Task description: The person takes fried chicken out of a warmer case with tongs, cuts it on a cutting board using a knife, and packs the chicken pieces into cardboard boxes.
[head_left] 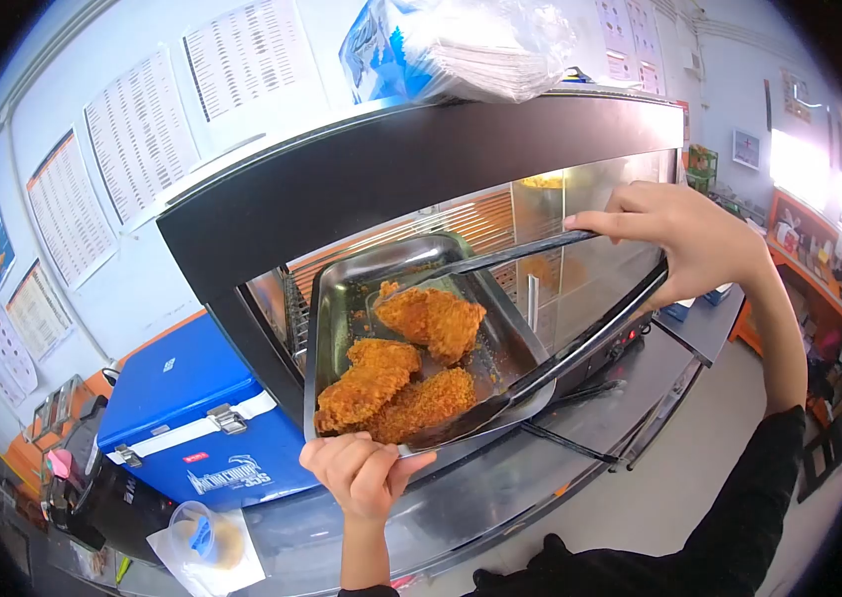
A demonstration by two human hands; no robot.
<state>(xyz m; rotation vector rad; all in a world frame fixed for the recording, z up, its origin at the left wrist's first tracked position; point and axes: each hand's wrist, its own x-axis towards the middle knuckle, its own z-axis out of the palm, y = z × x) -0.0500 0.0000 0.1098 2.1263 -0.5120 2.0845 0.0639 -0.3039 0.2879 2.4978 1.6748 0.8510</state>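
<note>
R hand [694,234]: part-closed round the tongs [525,251], digits on both arms, which stand wide apart; L hand [366,476]: fingers curled over the near rim of the metal tray [381,261], apparently to steady it. Btwn the tong arms, inside the tray, lie breaded pcs, three in no.: far pc [436,320], L pc [369,383], near pc [431,403]. One arm's end reaches the far pc, the other runs by the near pc; whether either presses on the crust I can't tell from where I stand. Step in hand, as I judge it: gripping the food w/ tongs. Good technique, approx. in order: choose one pc rather than squeeze the group, i.e. narrow the spread first; set both ends low on its sides; press lightly & evenly, as the crumb looks rough and apt to flake; lift clear of its neighbours, w/ the L hand holding the tray firm and its fingers out of the tongs' path. Farther out: the tray juts from the mouth of the display cabinet [421,149], whose upper frame overhangs the work, so a low, outward path seems safer than a high one. Beyond: steel bench [480,507] below, blue cooler [202,408] to the L, bagged napkins [480,50] on top, best left unjostled.
</note>
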